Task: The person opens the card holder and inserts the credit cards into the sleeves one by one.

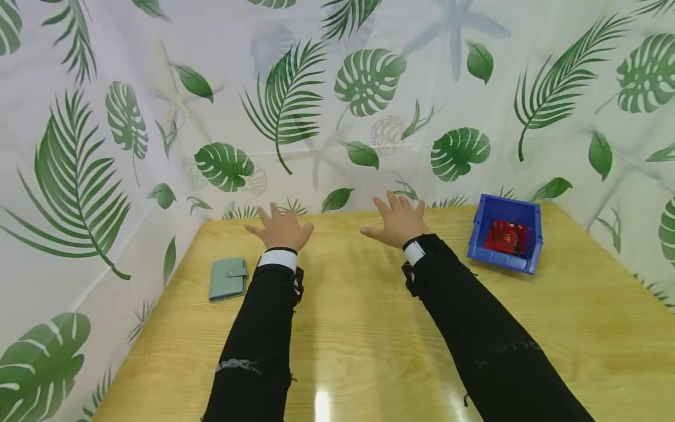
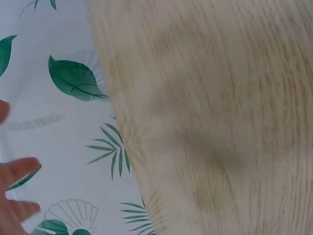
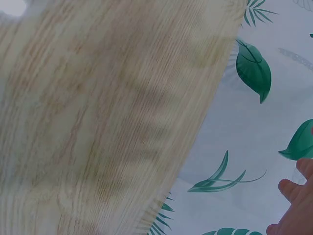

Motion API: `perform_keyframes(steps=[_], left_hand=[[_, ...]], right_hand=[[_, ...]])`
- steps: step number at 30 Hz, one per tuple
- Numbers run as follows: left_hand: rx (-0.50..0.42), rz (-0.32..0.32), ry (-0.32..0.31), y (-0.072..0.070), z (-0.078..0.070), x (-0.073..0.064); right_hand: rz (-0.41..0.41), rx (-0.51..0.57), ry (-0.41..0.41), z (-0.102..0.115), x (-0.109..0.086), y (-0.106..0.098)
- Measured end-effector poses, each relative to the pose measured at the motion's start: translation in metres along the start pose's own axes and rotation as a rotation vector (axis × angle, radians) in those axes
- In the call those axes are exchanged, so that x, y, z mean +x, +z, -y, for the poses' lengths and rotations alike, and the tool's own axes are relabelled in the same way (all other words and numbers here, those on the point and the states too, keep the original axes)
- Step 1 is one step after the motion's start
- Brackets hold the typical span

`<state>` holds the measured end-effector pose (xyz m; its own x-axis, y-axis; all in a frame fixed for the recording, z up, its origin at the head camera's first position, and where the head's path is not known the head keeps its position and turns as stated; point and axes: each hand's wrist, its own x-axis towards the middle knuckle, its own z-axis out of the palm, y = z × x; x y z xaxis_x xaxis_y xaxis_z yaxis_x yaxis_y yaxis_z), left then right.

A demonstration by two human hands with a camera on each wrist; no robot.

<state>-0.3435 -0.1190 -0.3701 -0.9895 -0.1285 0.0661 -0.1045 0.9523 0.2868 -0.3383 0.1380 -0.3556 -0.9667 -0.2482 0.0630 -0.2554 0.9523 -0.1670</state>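
Observation:
Both hands reach forward over the far part of the wooden table [image 1: 348, 328], fingers spread and nothing held. The left hand [image 1: 283, 228] is nearest to a grey-green wallet [image 1: 228, 279] with a snap strap, which lies to its left, apart from it. To the right of the right hand [image 1: 398, 221], also apart, stands a blue plastic bin [image 1: 504, 262] with red packets [image 1: 506, 237] in it. In the left wrist view a few fingertips [image 2: 22, 169] show at the left edge; in the right wrist view part of the right hand [image 3: 298, 210] shows at the lower right.
A white cloth [image 1: 379, 176] printed with green leaves, shells and starfish hangs behind the table and along its left and right sides. The table's far edge runs just beyond the hands.

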Motion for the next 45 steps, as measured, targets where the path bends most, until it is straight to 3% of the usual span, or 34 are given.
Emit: perform_keyframes(steps=[4,7,9,12,16,26,29,32,39,45], left_hand=[[0.03,0.151,-0.215,-0.001,0.045,-0.007],[-0.006,0.261,-0.319,0.001,0.085,-0.016],[-0.054,0.302,-0.357,0.005,0.105,-0.024],[-0.118,0.327,-0.358,0.013,0.118,-0.035],[-0.153,0.306,-0.309,0.02,0.121,-0.045],[-0.156,0.191,-0.277,0.027,0.132,-0.042],[-0.162,0.169,-0.27,0.03,0.127,-0.041],[-0.156,0.161,-0.239,0.037,0.108,-0.041],[-0.1,0.148,-0.072,0.057,0.044,-0.052],[-0.066,0.158,0.053,0.069,-0.013,-0.071]], right_hand=[[0.0,0.078,-0.019,-0.009,-0.007,0.012],[0.029,0.144,-0.015,-0.019,-0.012,0.023],[0.046,0.177,-0.012,-0.025,-0.016,0.03],[0.065,0.216,-0.01,-0.032,-0.021,0.038],[0.092,0.286,-0.015,-0.037,-0.025,0.044],[0.115,0.454,-0.04,-0.037,-0.02,0.052],[0.151,0.5,-0.006,-0.034,-0.02,0.053],[0.183,0.546,0.015,-0.029,-0.023,0.053],[0.263,0.607,0.011,-0.005,-0.031,0.058],[0.278,0.561,0.04,0.012,-0.033,0.063]])
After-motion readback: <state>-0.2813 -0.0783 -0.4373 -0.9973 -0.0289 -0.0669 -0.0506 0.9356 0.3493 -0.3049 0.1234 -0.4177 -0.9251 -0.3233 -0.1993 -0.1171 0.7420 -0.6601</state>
